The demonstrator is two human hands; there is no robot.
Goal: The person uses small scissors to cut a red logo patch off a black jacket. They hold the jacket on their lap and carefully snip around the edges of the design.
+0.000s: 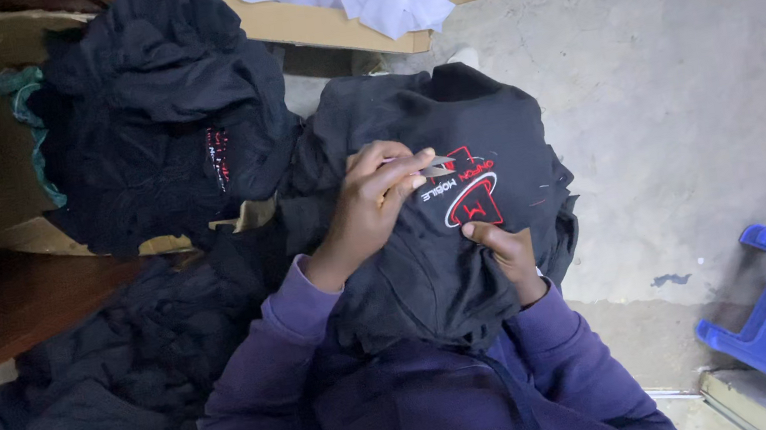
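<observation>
My left hand grips small metal thread snips at the red and white embroidered patch on the black fabric garment over my lap; my right hand pinches the cloth below it.

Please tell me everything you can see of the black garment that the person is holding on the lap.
The black garment is soft, crumpled cloth, bunched over the person's lap. It bears an embroidered badge in red and white. The left hand rests on top and holds a small metal tool, probably thread snips, with its tip at the badge. The right hand pinches the cloth just below the badge. To its left lies a pile of dark clothes.
</observation>
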